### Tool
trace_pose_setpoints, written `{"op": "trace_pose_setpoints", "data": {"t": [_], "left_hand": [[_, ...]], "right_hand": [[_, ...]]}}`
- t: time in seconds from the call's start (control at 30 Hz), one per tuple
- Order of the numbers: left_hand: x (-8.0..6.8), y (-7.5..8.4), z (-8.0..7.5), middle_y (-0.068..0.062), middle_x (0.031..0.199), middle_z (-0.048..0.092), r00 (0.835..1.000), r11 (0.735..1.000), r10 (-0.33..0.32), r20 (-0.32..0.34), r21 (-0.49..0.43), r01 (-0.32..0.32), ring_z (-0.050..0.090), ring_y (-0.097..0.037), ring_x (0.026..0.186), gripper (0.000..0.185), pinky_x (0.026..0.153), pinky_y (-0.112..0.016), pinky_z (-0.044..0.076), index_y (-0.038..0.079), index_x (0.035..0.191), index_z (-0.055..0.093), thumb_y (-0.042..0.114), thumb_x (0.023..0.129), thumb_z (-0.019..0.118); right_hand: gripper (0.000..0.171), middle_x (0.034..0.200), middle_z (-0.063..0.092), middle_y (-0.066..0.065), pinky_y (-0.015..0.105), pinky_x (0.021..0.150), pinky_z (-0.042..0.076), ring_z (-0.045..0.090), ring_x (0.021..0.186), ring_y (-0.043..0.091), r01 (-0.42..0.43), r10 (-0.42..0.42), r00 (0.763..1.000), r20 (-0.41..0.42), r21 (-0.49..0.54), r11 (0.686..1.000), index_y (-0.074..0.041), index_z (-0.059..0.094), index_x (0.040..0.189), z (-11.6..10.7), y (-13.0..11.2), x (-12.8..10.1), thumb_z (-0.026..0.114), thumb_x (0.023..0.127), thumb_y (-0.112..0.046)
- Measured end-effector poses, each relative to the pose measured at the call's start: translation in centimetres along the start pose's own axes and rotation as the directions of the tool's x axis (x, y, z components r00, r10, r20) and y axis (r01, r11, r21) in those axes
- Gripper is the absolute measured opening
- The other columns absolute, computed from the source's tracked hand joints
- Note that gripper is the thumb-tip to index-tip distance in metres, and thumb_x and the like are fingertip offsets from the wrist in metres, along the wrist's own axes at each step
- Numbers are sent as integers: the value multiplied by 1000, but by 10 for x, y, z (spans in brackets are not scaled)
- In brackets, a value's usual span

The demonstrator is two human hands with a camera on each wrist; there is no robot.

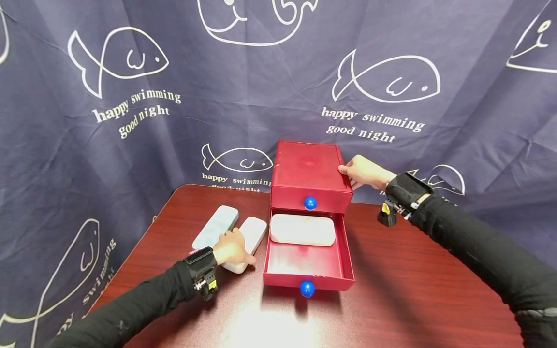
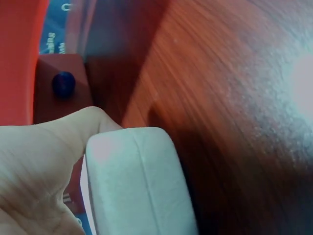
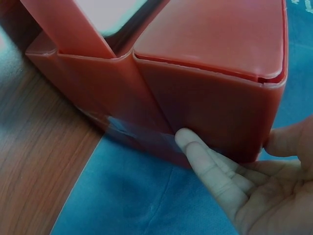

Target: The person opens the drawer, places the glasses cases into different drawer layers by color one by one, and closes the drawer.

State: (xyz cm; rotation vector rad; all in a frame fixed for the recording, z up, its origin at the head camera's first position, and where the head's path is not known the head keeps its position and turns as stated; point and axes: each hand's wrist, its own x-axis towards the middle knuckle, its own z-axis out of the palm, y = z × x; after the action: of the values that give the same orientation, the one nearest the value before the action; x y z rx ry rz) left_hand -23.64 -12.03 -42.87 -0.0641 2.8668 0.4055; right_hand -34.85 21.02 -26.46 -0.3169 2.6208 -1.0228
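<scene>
A red two-drawer box (image 1: 309,169) stands at the middle of the table. Its lower drawer (image 1: 304,281) is pulled out, and a white oblong case (image 1: 302,229) lies inside at the back. Each drawer front has a blue knob (image 1: 310,203). My left hand (image 1: 235,251) grips the near end of a second white case (image 1: 256,228) lying on the table left of the drawer; the left wrist view shows my thumb on this case (image 2: 137,181). My right hand (image 1: 350,174) rests against the box's right rear side, with straight fingers (image 3: 195,147) flat on the wall (image 3: 210,88).
A pale blue case (image 1: 215,226) lies beside the held one, further left. The dark wooden table (image 1: 391,290) ends near the box's back. A navy cloth with white fish prints (image 1: 130,96) hangs behind and on both sides.
</scene>
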Motion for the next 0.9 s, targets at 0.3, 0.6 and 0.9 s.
{"op": "trace_pose_setpoints", "data": {"t": [0.3,0.6,0.9], "left_hand": [[-3,-6,-9,-29,107,66,995,998,49,88,-38,-46,66,-33,99,111,91,-46,56,-21,144,26,41,69,79],[-4,-9,-25,-17,102,68,993,999,42,114,4,-43,65,-27,90,101,79,-42,55,-10,135,39,51,67,81],[-8,-14,-41,-11,91,58,983,997,75,169,-19,-72,59,-24,83,75,69,-31,50,-4,119,51,38,64,82]], "right_hand": [[36,73,69,-1,34,73,64,68,67,10,4,-4,1000,-5,6,1000,18,64,111,0,1,-1,50,106,-15],[36,74,69,-1,35,73,65,69,68,11,14,-14,1000,-5,10,1000,17,65,111,1,2,0,50,107,-15],[36,73,69,0,34,70,64,69,67,12,11,-11,1000,-4,21,1000,17,65,109,1,2,-1,48,107,-15]]}}
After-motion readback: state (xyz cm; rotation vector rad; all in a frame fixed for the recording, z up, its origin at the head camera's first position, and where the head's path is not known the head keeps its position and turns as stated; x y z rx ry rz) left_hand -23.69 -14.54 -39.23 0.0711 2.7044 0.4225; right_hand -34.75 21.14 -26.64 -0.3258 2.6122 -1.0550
